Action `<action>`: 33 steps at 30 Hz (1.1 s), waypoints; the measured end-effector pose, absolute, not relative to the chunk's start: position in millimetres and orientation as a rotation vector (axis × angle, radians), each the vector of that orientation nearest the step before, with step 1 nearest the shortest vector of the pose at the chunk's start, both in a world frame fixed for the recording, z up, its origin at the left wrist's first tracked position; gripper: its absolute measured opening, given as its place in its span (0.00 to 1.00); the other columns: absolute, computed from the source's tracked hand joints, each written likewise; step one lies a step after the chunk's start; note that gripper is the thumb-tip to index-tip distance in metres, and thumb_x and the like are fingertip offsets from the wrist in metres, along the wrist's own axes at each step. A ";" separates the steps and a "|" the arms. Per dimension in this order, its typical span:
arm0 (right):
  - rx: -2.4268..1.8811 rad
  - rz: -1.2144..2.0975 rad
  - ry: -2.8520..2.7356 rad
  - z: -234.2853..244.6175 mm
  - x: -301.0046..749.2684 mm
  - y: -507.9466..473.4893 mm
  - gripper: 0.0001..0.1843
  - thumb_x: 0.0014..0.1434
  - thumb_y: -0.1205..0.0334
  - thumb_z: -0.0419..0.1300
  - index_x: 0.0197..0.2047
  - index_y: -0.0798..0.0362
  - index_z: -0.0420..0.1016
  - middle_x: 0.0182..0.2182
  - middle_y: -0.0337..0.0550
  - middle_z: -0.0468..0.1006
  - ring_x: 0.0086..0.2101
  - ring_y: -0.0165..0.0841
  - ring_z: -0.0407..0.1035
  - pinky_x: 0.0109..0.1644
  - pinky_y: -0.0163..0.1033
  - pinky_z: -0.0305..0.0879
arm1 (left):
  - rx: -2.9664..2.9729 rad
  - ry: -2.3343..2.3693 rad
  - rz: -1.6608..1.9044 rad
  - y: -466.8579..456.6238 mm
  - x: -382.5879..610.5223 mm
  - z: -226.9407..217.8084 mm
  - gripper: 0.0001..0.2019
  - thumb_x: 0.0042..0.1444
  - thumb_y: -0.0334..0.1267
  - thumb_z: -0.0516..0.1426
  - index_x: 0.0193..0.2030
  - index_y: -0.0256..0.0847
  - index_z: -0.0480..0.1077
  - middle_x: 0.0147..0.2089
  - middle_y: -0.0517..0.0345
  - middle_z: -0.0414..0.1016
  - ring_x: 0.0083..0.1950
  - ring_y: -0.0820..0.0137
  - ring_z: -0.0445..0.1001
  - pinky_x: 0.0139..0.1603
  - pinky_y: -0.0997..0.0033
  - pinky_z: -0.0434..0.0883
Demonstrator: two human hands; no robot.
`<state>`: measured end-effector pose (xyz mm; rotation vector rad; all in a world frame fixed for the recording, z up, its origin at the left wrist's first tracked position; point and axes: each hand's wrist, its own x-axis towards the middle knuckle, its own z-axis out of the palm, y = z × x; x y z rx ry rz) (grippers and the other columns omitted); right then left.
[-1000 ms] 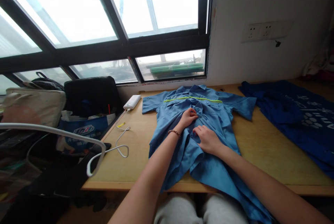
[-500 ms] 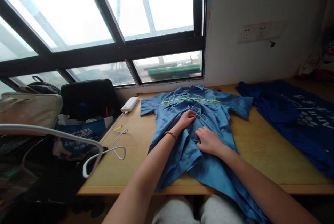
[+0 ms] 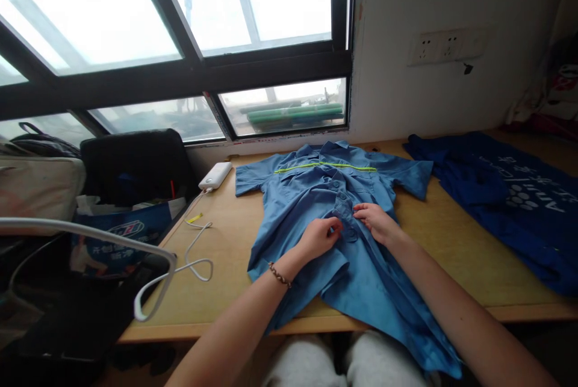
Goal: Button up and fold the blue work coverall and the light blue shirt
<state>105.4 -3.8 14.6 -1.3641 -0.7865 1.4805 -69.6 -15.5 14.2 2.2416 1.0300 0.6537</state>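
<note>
A blue short-sleeved button-up shirt (image 3: 293, 212) with a yellow-green stripe across the chest lies front up, its collar toward the window and its lower part over the table's near edge. My left hand (image 3: 320, 236), with a braided bracelet at the wrist, is closed at the left side of the button placket (image 3: 343, 206). My right hand (image 3: 376, 222) pinches the fabric just right of the placket, a little farther up. Buttons show between and above the hands. The lower front panels spread apart below them.
On the wooden table (image 3: 451, 254), a dark blue printed garment (image 3: 501, 194) lies at right. A white power bank (image 3: 215, 176) with a looping white cable (image 3: 194, 263) is at left. Bags and a black chair (image 3: 135, 161) stand beyond the left edge. The window (image 3: 266, 62) is behind.
My left hand has moved down toward me along the placket. My right hand has shifted up and to the right, and more buttons are visible between them. The view has shifted slightly.
</note>
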 end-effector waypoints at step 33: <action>-1.188 0.265 -1.838 30.3 79.4 -35.8 0.04 0.51 0.67 0.54 0.29 0.52 0.70 0.29 0.42 0.72 0.32 0.33 0.65 0.38 0.38 0.61 | 1.634 1.033 0.761 -11.5 -65.6 15.9 0.08 0.49 0.38 0.52 0.30 0.34 0.65 0.20 0.58 0.71 0.18 0.76 0.65 0.19 0.79 0.57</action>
